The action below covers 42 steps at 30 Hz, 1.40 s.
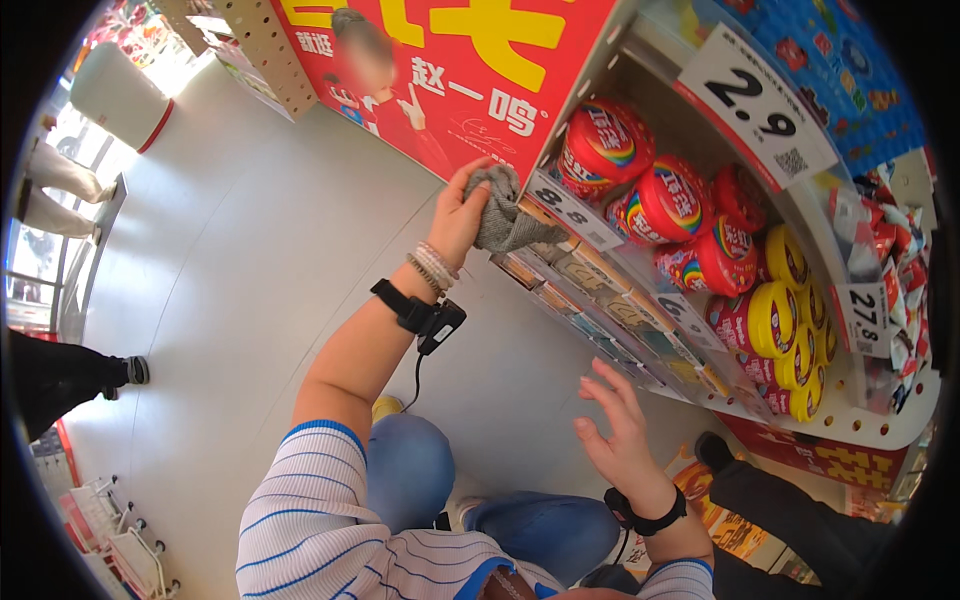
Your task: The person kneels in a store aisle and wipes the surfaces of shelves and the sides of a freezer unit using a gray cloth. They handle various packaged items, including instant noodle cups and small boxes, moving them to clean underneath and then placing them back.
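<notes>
A crumpled grey cloth [503,215] is being pressed against the upper corner of a red store display shelf [600,60], right where the pale price-tag strip [575,212] begins. The left hand [458,215] is gripping it, fingers curled tightly around the bunched fabric, thumb tucked in against it. The right hand [615,425] is hovering lower down, near the front edge of the shelf, fingers spread wide and holding nothing.

Judging from where the cloth is sitting, the wiping seems to be at an early stage: only the top left end of the strip is being touched, and the long run of strip curving away to the right looks to be still ahead.

Behind the strip, round red plastic tubs [640,190] and yellow-lidded tubs [775,320] are lying stacked on their sides. A dark trouser leg [60,375] of another person is standing on the pale grey floor [250,250] at far left.
</notes>
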Each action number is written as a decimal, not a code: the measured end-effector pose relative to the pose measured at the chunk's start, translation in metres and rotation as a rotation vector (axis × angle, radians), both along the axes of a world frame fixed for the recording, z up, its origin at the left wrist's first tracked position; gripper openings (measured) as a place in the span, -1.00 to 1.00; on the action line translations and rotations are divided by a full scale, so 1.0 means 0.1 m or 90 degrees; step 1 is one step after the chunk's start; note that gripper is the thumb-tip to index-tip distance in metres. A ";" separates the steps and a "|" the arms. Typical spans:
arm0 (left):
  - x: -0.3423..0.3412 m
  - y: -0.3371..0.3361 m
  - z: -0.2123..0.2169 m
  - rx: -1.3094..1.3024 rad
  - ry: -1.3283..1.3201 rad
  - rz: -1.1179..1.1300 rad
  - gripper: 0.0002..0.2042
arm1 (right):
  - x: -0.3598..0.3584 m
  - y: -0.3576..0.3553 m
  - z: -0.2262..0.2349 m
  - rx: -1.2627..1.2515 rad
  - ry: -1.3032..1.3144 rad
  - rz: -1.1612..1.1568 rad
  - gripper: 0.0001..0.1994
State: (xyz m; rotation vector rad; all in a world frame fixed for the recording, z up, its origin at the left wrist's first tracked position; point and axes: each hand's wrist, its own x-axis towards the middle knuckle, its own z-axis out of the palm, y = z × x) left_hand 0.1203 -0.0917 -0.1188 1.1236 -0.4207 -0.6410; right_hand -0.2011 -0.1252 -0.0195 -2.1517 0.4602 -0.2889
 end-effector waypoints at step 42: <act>1.66 2.90 3.91 -0.121 0.790 -0.149 -0.68 | 4.12 1.74 3.39 -0.099 0.122 0.290 -0.44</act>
